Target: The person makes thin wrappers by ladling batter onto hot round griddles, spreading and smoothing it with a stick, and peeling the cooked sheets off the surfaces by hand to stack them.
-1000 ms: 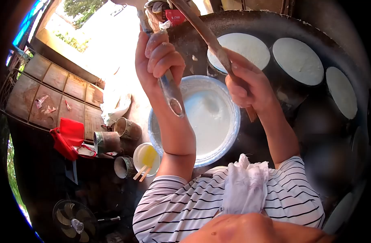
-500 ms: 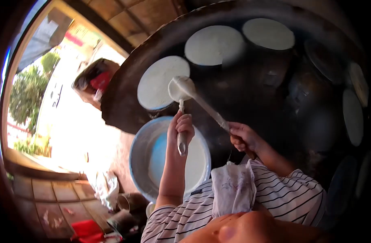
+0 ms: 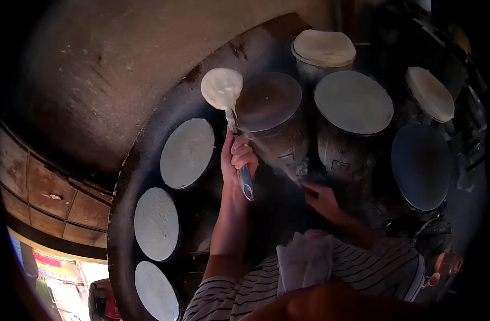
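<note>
My left hand (image 3: pixel 240 155) is wrapped round the handle of a ladle (image 3: pixel 222 88), whose bowl is full of white batter. The ladle is just left of a bare dark round griddle (image 3: pixel 270 101). Lower and to the right, my right hand (image 3: pixel 321 199) grips a long wooden stick (image 3: pixel 277 160), which slants up toward the ladle and is dim and partly blurred. A griddle covered by a pale round sheet (image 3: pixel 353 101) stands right of the bare one. Another pale sheet (image 3: pixel 187 153) lies on a griddle left of my left hand.
Two more pale rounds (image 3: pixel 156 223) (image 3: pixel 156 291) lie along the left rim. At the back is a stack of flatbreads (image 3: pixel 323 48). A browned flatbread (image 3: pixel 430 94) and a dark griddle (image 3: pixel 421 167) are at the right. A curved rim (image 3: pixel 116 214) bounds the stove.
The view has swung right, from the batter basin to other griddles. The basin is out of sight. The ladle, full of batter, is now beside the bare griddle; both hands kept their holds.
</note>
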The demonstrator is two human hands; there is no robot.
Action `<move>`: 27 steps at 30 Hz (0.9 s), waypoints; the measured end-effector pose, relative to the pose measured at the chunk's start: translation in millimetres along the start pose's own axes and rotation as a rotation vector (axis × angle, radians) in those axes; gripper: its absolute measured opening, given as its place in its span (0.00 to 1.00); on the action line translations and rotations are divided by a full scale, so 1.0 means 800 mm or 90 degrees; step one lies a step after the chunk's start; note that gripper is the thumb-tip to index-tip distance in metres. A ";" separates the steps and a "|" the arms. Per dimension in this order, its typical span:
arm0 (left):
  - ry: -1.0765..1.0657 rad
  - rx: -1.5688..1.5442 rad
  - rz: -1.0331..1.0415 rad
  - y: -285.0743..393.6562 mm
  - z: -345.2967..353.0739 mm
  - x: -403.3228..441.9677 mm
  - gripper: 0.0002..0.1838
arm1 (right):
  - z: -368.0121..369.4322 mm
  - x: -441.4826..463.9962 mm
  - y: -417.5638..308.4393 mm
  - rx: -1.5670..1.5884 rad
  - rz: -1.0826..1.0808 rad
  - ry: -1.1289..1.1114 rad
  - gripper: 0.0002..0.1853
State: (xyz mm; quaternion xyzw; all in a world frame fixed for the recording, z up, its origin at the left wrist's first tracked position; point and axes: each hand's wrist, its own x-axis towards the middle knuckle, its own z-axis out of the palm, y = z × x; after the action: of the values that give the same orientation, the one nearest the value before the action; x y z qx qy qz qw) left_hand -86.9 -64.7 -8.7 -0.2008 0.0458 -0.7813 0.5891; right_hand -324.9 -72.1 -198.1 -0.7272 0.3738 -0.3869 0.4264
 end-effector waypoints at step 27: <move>0.501 1.108 0.009 0.302 -0.168 0.323 0.31 | 0.032 0.341 0.040 -0.301 0.123 0.185 0.22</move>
State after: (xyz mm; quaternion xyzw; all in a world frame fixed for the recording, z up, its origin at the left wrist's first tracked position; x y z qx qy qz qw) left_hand 23.7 -402.6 -139.1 0.5852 -0.3554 -0.5491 0.4792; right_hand -194.3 -312.9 -169.2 -0.7044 0.5781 -0.3470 0.2218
